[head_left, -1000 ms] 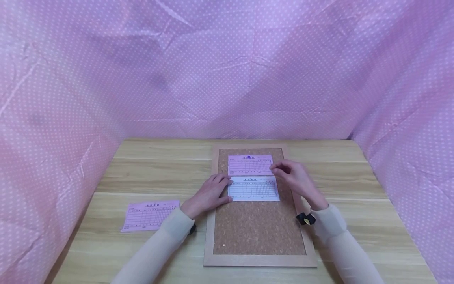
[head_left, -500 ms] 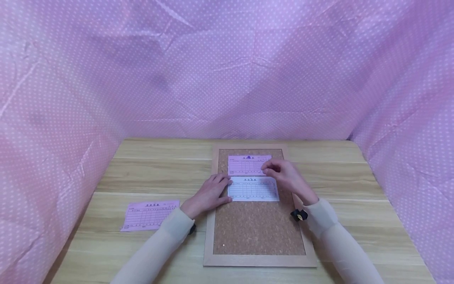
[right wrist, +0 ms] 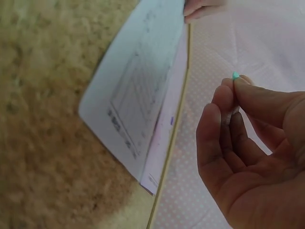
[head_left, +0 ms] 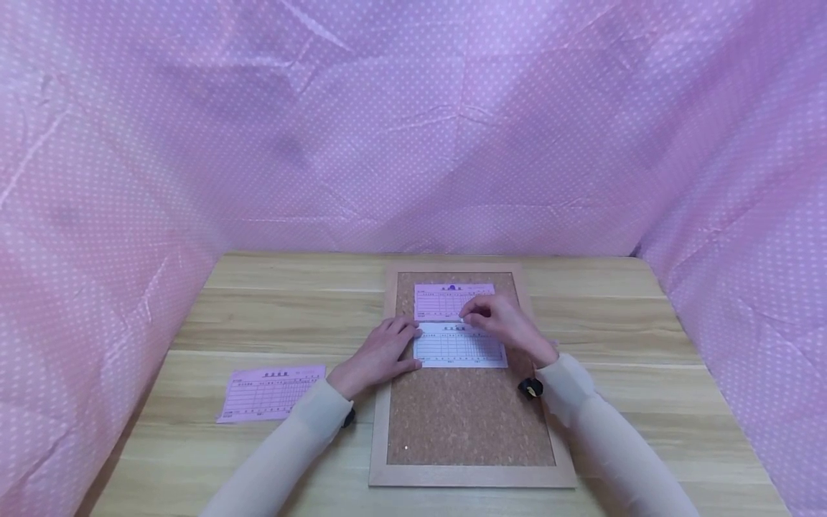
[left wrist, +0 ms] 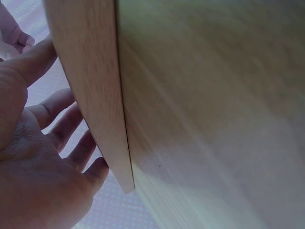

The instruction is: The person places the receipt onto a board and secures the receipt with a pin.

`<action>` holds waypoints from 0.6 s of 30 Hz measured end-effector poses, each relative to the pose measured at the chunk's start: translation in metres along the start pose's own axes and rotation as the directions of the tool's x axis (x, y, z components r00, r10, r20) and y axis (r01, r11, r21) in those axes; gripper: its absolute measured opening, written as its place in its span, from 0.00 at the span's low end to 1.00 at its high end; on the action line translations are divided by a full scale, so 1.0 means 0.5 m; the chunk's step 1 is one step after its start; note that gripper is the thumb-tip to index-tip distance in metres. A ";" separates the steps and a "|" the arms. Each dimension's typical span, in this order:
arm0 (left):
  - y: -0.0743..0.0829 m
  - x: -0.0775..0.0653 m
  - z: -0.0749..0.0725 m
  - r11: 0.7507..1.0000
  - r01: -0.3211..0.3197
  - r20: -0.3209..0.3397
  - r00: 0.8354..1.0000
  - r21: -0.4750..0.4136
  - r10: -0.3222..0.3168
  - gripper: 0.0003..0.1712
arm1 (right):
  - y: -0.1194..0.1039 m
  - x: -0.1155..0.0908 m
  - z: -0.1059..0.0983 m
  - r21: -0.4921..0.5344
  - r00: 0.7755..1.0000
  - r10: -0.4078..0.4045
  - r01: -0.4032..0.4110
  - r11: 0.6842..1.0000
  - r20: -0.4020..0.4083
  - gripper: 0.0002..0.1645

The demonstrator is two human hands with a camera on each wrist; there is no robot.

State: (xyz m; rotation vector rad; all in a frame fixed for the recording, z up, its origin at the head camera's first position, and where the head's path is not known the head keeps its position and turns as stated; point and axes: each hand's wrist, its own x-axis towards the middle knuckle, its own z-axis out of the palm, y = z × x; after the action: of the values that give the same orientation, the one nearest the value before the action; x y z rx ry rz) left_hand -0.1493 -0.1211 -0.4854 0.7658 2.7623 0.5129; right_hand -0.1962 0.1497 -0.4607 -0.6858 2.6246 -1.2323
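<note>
My left hand (head_left: 384, 352) lies over the left side of the cork board (head_left: 472, 416), its fingertips resting on the left edge of a white printed slip (head_left: 455, 352). Just above that slip is a pink printed slip (head_left: 436, 305) with a purple pushpin (head_left: 452, 287) at its top. Over the upper part of the white slip, my right hand (head_left: 507, 327) pinches a small pushpin between thumb and forefinger. Only the teal end of this pushpin (right wrist: 235, 75) shows clearly in the right wrist view.
Another pink slip (head_left: 268, 393) lies on the wooden table (head_left: 271, 323) left of the board, partly behind my left sleeve. A wooden frame (head_left: 472, 475) borders the cork. A tiny white dot (head_left: 405, 447) shows low on the cork. Pink dotted cloth (head_left: 413, 143) surrounds the table.
My right hand has moved left and slightly down, from the right edge of the pink slip to the white slip's top middle. My left hand stays in place.
</note>
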 end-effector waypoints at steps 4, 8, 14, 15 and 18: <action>-0.003 0.000 0.003 1.000 -0.009 -0.003 1.000 0.006 0.009 0.35 | 0.001 0.006 0.008 -0.015 0.999 0.035 -0.034 0.999 0.036 0.06; -0.004 0.001 0.005 1.000 -0.013 -0.004 1.000 0.013 0.013 0.35 | 0.007 0.011 0.015 -0.062 0.998 0.044 -0.040 0.997 0.054 0.05; -0.002 0.000 0.006 1.000 -0.012 -0.012 1.000 0.002 0.012 0.35 | 0.014 0.017 0.024 -0.120 0.994 0.083 -0.074 0.990 0.076 0.06; -0.002 0.000 0.006 1.000 -0.010 -0.010 1.000 0.000 0.010 0.35 | 0.015 0.019 0.025 -0.126 0.992 0.093 -0.082 0.989 0.080 0.06; -0.001 -0.001 0.005 1.000 -0.003 -0.001 1.000 -0.002 0.003 0.35 | 0.016 0.023 0.026 -0.142 0.990 0.106 -0.093 0.986 0.093 0.06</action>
State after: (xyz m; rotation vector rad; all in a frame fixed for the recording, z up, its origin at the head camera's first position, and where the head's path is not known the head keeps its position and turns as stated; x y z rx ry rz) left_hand -0.1485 -0.1208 -0.4877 0.7702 2.7616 0.5167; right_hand -0.2048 0.1399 -0.4746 -0.6120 2.6435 -0.9715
